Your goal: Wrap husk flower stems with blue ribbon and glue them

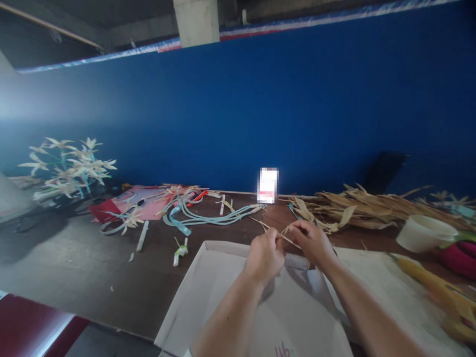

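Note:
Above the far edge of a shallow white cardboard box [223, 287], both hands are pinched close together. My left hand [266, 254] is closed on a thin pale straw-like strip [263, 225], whose end sticks out beyond the fingers. My right hand [310, 241] pinches the strip a little further right, where thin strands cross between the hands. The fingertips partly hide the strip, so I cannot tell whether it is one piece or two. Just beyond the hands lie light-blue wrapped stems [215, 218] and dried husks [349, 208].
Pale handmade flowers [74, 166] stand at the left. Pink paper [143, 201] and scraps lie near the wall. On the right are a white cup [426, 233], a blurred yellow glue gun [439, 292] and a magenta item [461, 258]. A blue panel [238, 114] closes off the back.

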Motion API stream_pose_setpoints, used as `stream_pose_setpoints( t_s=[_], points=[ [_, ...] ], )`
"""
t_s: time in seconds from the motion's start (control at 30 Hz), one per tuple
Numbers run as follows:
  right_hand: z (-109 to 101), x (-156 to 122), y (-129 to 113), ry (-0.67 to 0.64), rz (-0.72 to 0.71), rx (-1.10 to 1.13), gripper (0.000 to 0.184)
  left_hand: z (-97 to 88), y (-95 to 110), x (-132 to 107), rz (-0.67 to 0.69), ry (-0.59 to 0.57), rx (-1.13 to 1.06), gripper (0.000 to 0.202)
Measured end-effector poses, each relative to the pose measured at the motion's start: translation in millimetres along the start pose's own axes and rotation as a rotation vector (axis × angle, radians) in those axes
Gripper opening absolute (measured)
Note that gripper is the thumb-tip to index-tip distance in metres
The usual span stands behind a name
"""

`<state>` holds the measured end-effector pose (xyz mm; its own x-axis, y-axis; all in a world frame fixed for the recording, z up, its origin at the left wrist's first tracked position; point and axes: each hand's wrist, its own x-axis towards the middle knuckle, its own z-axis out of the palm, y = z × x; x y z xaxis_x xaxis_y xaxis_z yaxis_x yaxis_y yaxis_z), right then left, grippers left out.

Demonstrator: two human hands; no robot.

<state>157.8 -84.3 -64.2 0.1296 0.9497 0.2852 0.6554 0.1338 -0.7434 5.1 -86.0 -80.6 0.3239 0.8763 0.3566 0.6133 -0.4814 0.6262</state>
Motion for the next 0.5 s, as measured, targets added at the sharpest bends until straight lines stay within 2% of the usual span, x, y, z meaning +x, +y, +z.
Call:
stream_pose_setpoints(
  t_s=[0.13, 0.3, 0.5],
  points=[
    [1.6, -0.1, -0.1, 0.035, 0.013, 0.066, 0.023, 0.6, 2.4, -0.3, -0.018, 0.031, 0.036, 0.013],
    [5.0, 1.4, 5.3, -0.010, 0.097, 0.261, 0.021, -0.1, 4.9, -1.0, -0.020, 0.072, 0.116, 0.013],
    [1.9, 0.5, -0.9, -0.016, 0.088, 0.221, 0.020, -1.3, 5.1, -0.6, -0.050, 0.038, 0.160, 0.013]
  ],
)
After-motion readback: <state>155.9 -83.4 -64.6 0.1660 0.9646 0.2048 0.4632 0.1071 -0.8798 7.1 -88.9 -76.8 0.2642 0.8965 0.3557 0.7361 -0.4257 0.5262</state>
